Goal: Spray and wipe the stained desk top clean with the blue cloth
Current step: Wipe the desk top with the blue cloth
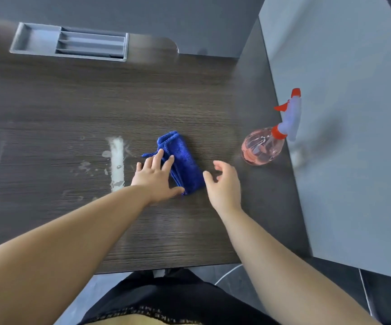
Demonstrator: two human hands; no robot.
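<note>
A folded blue cloth (184, 158) lies on the dark wood-grain desk top (72, 102), near its middle. My left hand (155, 178) rests flat on the cloth's left side, fingers straight, thumb at the cloth's near corner. My right hand (225, 184) hovers just right of the cloth with fingers loosely curled, holding nothing. A whitish smeared stain (117, 160) with small splashes around it marks the desk left of the cloth. A clear pink spray bottle (263, 146) with a white and orange trigger head stands at the desk's right edge.
A grey recessed cable tray (72, 43) sits at the desk's back left. A grey partition panel (342, 113) rises along the right side, close behind the bottle. The desk's front edge runs just before my dark clothing (166, 299).
</note>
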